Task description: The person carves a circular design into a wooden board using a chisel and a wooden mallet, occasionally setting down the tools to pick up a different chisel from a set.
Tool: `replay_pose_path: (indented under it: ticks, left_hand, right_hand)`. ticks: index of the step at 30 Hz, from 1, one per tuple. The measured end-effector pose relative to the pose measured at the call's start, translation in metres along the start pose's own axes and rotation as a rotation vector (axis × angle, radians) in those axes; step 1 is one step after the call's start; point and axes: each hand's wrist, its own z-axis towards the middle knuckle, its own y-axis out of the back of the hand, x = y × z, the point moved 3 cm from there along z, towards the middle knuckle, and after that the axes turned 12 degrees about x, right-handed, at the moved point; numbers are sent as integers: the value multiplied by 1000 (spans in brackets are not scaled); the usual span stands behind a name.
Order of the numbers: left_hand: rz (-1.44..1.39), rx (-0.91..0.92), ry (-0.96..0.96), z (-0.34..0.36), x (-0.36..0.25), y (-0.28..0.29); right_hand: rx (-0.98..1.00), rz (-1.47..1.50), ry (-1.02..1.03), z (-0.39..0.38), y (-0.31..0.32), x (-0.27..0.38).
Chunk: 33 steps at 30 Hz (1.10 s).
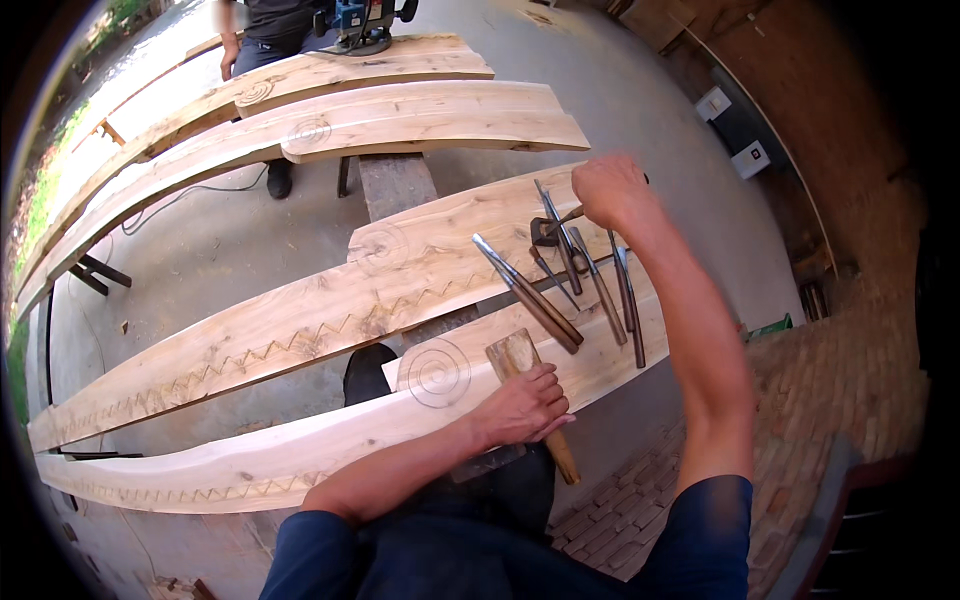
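A wooden mallet (513, 352) lies at the lower centre of the frame, its pale block head over the nearest board (200, 459) and its handle pointing down and right. The fingers of the left hand (527, 403) are wrapped around that handle just below the head. Right of centre, the right hand (612, 190) is clenched on a dark-headed tool (544, 232), whose thin shaft slants down-left out of the fist. Around that tool's head, slim carving tools (603, 296) with metal blades and brown handles lie loosely grouped, some crossing from the second board (300, 318) to the nearest one.

Both boards are pale wood with knots, bearing zigzag lines along their length and concentric rings near the middle of the frame. Two more boards, a third (430, 112) and a fourth (410, 68), stretch across the upper left, also with rings. A dark power tool (365, 25) stands on the fourth at the top, and beside it a co-worker's hand (230, 60) hangs down.

Below is a smooth grey floor (640, 90), with a dark cord (200, 187) at left and brick paving (800, 420) at lower right. At upper right, two white boxes (750, 160) sit along the wall side; their contents cannot be made out.
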Motion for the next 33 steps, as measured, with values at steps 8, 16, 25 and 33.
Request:
replay_pose_path:
  ticks: [8, 16, 25, 33]
  left_hand:
    - [72, -329, 123, -24, -17, 67]
    - [34, -257, 296, -50, -28, 87]
    - [-605, -939, 515, -91, 3, 140]
    - [-942, -1053, 566, -88, 23, 154]
  right_hand:
    - [-378, 186, 38, -163, 5, 44]
    - [-421, 297, 397, -240, -12, 128]
    - [-841, 948, -111, -230, -108, 134]
    - [-446, 1007, -181, -206, -172, 189]
